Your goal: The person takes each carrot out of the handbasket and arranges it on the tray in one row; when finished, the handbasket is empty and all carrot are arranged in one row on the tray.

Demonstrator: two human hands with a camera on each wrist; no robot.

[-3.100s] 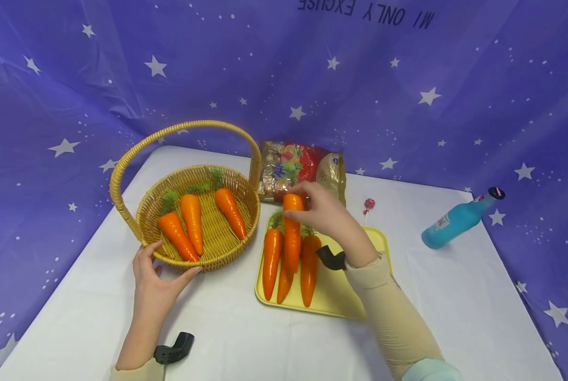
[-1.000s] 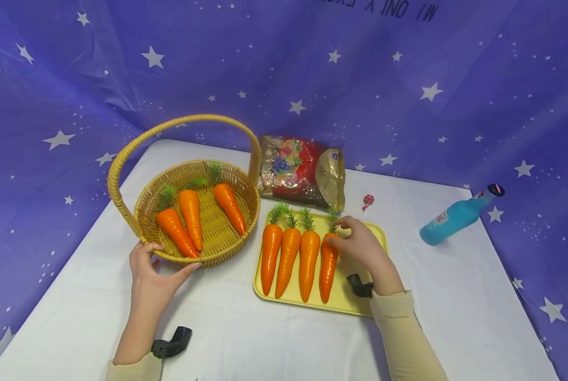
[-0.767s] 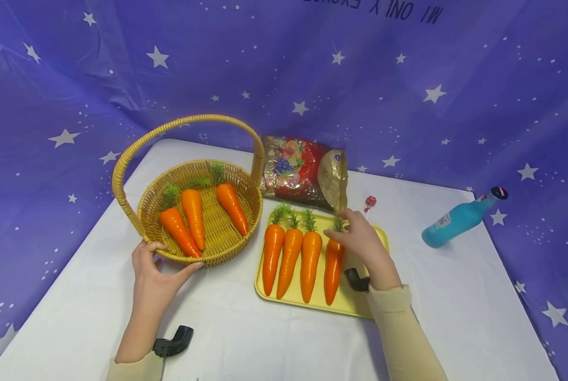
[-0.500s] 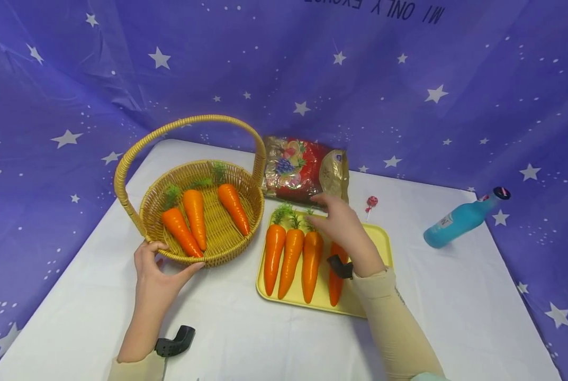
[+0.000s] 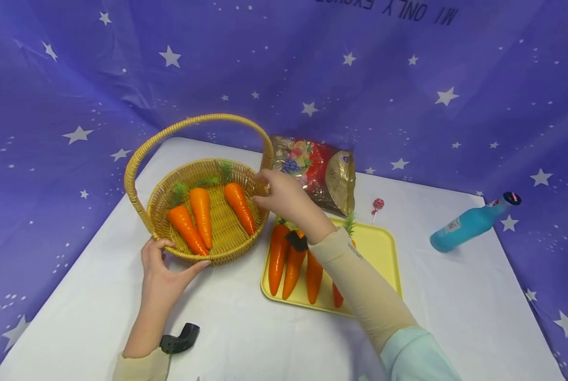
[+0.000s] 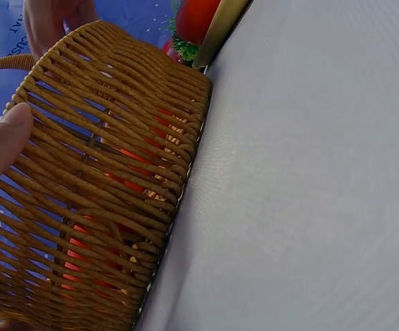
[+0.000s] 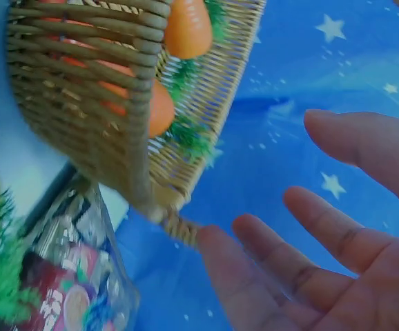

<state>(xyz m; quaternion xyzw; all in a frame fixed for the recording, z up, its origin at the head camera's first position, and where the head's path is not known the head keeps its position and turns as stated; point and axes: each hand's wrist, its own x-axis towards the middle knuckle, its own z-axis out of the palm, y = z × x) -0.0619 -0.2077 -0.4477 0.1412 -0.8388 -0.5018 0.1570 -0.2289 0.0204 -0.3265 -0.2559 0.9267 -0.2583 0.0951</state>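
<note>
Head view, lower left: the left hand [image 5: 164,278] grips the basket [image 5: 223,233] by its near rim, partly closed, fingers over the edge and thumb on the outer wall; that thumb also shows against the weave at the left of the left wrist view. Left of centre, the basket sits on the white table [image 5: 236,328], its handle [image 5: 198,121] arching above, with three carrots [image 5: 201,217] inside, two close together at the left and one at the right. Mid-frame, the right hand [image 5: 286,201] is at the basket's right side by the foot of the handle, thumb and fingers well apart and holding nothing; whether a fingertip touches the weave I cannot tell. Just beyond it, upper centre, lies a bag [image 5: 331,177]. Below, right of centre, the yellow tray [image 5: 374,243] carries four more carrots in a row, partly covered by the right arm [image 5: 360,286]. Near the tray's upper right edge is a lollipop [image 5: 378,204], and at the far right a blue bottle [image 5: 467,226]
</note>
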